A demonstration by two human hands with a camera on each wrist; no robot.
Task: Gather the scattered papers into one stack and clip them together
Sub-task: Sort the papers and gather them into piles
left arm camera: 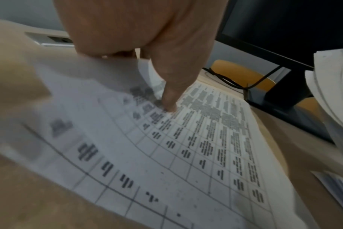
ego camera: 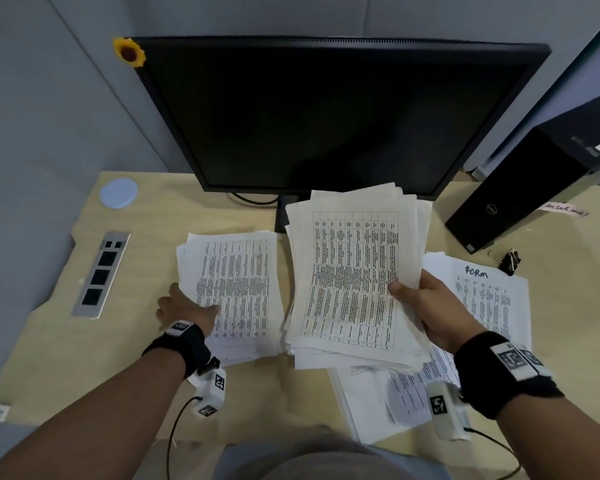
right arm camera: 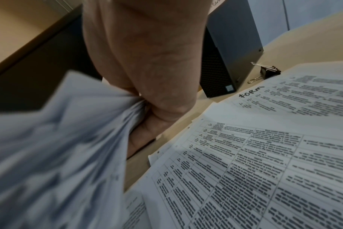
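Observation:
My right hand [ego camera: 411, 294] grips a thick, uneven stack of printed table sheets [ego camera: 350, 278] by its right edge and holds it tilted above the desk; in the right wrist view the right hand [right arm camera: 147, 96] bunches this stack [right arm camera: 59, 155]. My left hand [ego camera: 193, 301] pinches the left edge of a second pile [ego camera: 239, 289] lying on the desk. Its thumb [left arm camera: 170, 100] is on top of this pile [left arm camera: 196, 155], and the edge is lifted. More loose sheets, one headed "FORM" [ego camera: 489, 299], lie at the right [right arm camera: 284, 100]. Black binder clips [ego camera: 509, 260] sit beside them [right arm camera: 269, 72].
A dark monitor [ego camera: 326, 116] stands behind the papers, with its stand and cable. A black computer tower [ego camera: 520, 188] is at the back right. A metal socket panel [ego camera: 101, 273] and a pale blue disc [ego camera: 118, 192] sit at the desk's left. Further sheets [ego camera: 395, 393] lie near the front edge.

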